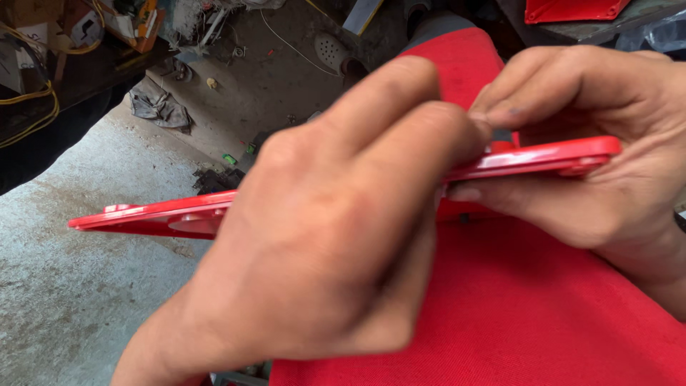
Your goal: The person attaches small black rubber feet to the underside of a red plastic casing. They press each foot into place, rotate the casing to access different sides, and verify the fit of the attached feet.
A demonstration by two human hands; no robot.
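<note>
We see our left hand (321,243) curled over the flat red plastic panel (543,159), fingers pressed on it, right hand (600,143) pinching its end, above the red-clothed lap (514,307), concrete floor (86,236) below.

I see no clear label, sign or screen from here. At the top left, on the cluttered dark bench, sits what may be a brownish cardboard box (28,11), cut off by the frame edge; beside it an orange-and-white package-like item (146,18), too blurred to identify.
</note>
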